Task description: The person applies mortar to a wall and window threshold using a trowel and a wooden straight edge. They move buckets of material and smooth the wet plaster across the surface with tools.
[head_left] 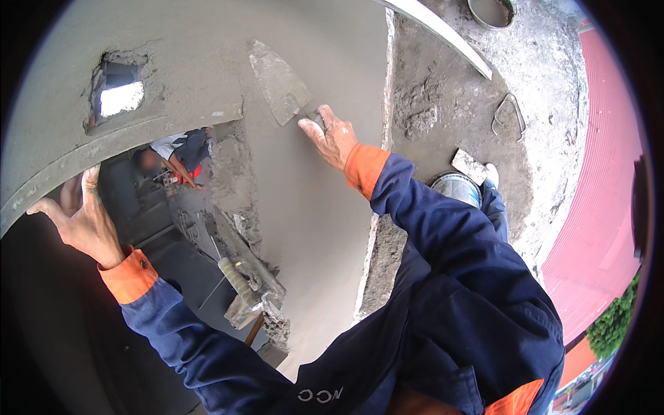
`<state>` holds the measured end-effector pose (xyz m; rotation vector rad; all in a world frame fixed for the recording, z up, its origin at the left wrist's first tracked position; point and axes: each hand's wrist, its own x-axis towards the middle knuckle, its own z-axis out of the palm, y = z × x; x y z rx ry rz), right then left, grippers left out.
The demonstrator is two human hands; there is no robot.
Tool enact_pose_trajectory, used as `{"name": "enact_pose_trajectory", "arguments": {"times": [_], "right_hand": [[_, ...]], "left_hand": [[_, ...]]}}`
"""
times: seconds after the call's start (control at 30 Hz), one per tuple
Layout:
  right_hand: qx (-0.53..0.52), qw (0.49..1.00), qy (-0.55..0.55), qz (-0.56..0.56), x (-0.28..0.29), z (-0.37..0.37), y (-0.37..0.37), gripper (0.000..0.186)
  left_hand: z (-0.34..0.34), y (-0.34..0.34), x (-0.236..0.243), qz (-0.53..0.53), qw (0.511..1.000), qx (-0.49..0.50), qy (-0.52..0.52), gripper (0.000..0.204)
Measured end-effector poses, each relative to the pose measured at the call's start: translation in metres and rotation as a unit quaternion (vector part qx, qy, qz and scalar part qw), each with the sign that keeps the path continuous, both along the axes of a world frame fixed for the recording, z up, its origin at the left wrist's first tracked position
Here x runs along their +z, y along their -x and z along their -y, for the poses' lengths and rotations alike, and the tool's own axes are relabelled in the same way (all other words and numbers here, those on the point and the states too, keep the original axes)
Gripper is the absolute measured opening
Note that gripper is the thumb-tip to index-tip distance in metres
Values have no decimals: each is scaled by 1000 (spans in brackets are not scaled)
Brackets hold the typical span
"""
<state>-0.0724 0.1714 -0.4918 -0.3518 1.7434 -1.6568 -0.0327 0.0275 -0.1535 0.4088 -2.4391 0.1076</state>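
My left hand (90, 218) is at the underside edge of a curved grey concrete ledge (111, 142), fingers spread and touching it. My right hand (330, 137) is closed on a pointed metal trowel (277, 79), whose handle is mostly hidden; the blade lies over smooth grey plaster (321, 228). Left of that plaster a dark opening drops away, with a tool with a pale cylindrical part (235, 277) along its broken, rough edge (277, 318). A square hole (117, 72) pierces the surface above my left hand.
A co-worker (176, 155) bends below in the opening, near something red. At right are a bucket (453, 187), a rectangular float or block (470, 166), bent wire (508, 114), a white strip (449, 38) and a round container (490, 10). Pink corrugated sheeting (602, 173) runs along the far right.
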Motion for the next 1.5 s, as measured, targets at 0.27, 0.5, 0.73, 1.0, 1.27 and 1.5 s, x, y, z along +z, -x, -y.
{"name": "enact_pose_trajectory", "arguments": {"times": [0.27, 0.5, 0.73, 1.0, 1.27, 1.5], "right_hand": [[26, 999, 10, -17, 7, -2, -1, 55], [18, 998, 25, 57, -1, -1, -2, 54], [-11, 999, -11, 40, -4, 3, -6, 56], [-7, 999, -36, 16, -33, 2, -30, 46], [-50, 977, -122, 170, -148, -144, -48, 38], [64, 846, -370, -379, -206, -318, -50, 61]], "left_hand": [[-3, 1, -1, 9, 999, 12, 37, 93], [-7, 0, 4, 33, 995, 66, 75, 99], [-4, -3, 4, 24, 999, 18, 14, 101], [-8, -8, 11, 46, 998, 30, 27, 105], [1, -15, 20, -14, 994, -7, 112, 100], [0, -5, 18, -188, 978, -62, 71, 74]]}}
